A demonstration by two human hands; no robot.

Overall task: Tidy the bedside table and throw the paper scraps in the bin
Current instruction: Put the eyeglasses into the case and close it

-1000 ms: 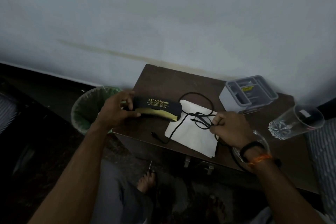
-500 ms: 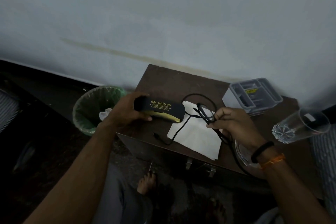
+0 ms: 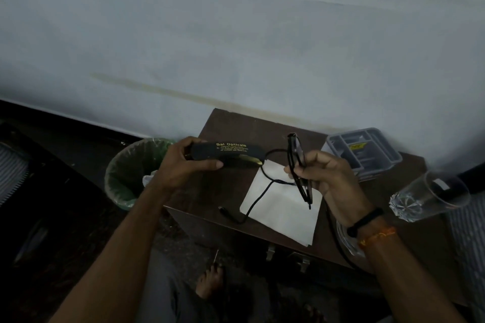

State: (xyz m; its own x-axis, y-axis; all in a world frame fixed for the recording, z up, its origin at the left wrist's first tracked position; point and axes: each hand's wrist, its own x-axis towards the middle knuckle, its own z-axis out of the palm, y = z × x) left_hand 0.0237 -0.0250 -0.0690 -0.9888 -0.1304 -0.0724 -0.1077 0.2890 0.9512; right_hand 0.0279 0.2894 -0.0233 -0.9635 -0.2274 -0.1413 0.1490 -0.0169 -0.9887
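Compared to a second ago both hands are lifted off the table (image 3: 231, 126), left hand (image 3: 181, 165) wrapped round the case (image 3: 228, 152), right hand (image 3: 325, 176) pinching the glasses (image 3: 295, 155) upright now, bin (image 3: 128, 173) partly behind the left arm, too dim for scraps.

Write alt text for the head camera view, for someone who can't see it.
Over a dark bedside table, the left hand holds a black glasses case and the right hand holds folded black glasses. On the table lie a white paper, a black cable, a grey organiser box and a glass; a green-lined bin stands left.
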